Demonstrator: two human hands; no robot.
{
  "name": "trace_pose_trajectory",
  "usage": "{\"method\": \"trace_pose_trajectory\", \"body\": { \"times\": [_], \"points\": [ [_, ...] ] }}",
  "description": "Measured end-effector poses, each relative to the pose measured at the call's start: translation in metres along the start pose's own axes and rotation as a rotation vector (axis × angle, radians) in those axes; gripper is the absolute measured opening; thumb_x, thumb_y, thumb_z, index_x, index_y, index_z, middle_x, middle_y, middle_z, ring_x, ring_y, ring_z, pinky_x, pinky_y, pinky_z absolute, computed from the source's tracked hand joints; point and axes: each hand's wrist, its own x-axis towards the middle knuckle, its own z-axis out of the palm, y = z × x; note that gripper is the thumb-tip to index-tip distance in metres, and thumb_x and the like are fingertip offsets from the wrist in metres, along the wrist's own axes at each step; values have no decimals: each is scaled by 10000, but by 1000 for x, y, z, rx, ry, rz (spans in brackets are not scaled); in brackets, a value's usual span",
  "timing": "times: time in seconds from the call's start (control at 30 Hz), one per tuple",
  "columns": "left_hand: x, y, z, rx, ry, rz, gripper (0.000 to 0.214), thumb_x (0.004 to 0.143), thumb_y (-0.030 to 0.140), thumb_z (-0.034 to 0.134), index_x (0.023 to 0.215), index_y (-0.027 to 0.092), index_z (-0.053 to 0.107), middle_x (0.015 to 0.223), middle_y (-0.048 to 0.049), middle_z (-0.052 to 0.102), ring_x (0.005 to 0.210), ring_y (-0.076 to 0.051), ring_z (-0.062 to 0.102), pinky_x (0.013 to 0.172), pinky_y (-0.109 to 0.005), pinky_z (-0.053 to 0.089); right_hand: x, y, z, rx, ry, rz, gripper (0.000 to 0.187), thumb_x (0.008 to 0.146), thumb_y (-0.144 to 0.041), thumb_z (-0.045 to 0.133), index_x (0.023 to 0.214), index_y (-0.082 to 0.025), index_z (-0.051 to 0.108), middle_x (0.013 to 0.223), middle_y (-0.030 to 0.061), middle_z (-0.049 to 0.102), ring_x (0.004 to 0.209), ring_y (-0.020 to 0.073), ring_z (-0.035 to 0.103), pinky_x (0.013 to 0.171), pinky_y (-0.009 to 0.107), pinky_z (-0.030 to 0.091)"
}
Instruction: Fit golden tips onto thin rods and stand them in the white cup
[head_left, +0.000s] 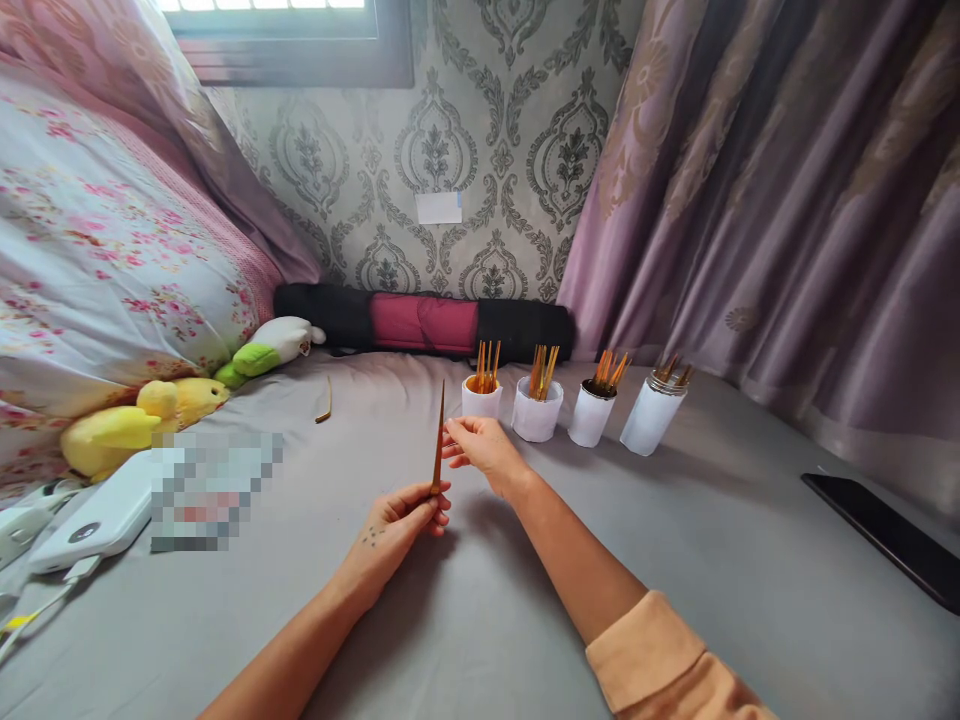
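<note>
My left hand [405,515] is closed around the lower end of a slim brown stick [439,430], which stands upright and tapers to a point. Whether it is one stick or a tight bundle, I cannot tell. Just right of it is my right hand [487,450], its fingers loosely bent and apart, fingertips close beside the stick; contact is unclear. Beyond the hands stand several white-wrapped containers, among them a cup [481,402], a wider cup [538,415], a third cup [591,418] and a tilted-looking jar [651,415]. Thin orange-brown sticks [545,370] poke out of each.
A loose thin curved stick [324,402] lies on the grey sheet [480,620]. At left are plush toys [142,425], a white power bank [101,515] with a cable, and a blurred-out item [214,490]. A black phone [885,535] lies right; a black-and-pink roll [424,322] rests against the wall.
</note>
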Motion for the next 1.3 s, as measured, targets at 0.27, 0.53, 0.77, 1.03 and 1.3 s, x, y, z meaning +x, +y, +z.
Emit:
{"method": "trace_pose_trajectory", "body": {
  "times": [0.27,0.53,0.77,1.03,1.3],
  "points": [
    [-1,0,2,30,-25,-26,282,656,297,617,882,138,677,769,-65,630,639,-133,555,628,-245,450,-2,1,5,-6,0,-43,143,739,-271,542,749,-131,569,693,23,600,571,80,558,469,175,451],
    [0,-3,1,72,-54,-34,316,665,310,605,927,146,668,826,-72,634,674,-148,567,660,-272,458,-3,5,12,-49,-2,-118,110,672,-197,587,756,-130,567,639,3,561,569,83,536,463,181,455],
    [1,-3,1,72,-60,-53,314,664,304,612,921,131,663,829,-81,637,681,-150,569,661,-267,458,-2,6,12,-78,9,-131,126,659,-177,585,776,-133,570,637,3,570,551,83,533,465,191,458],
    [3,-7,-3,40,-81,-83,305,668,297,618,923,134,657,850,-85,640,689,-145,574,683,-259,452,0,11,9,-99,-25,-158,164,681,-200,573,834,-141,580,666,9,586,566,81,538,487,189,467],
    [5,-13,-8,9,-129,-70,330,692,300,600,977,139,641,869,-91,634,700,-140,572,687,-258,446,-1,7,9,-73,-66,-160,165,677,-185,568,834,-141,588,681,4,584,585,82,544,499,187,458]
  ]
}}
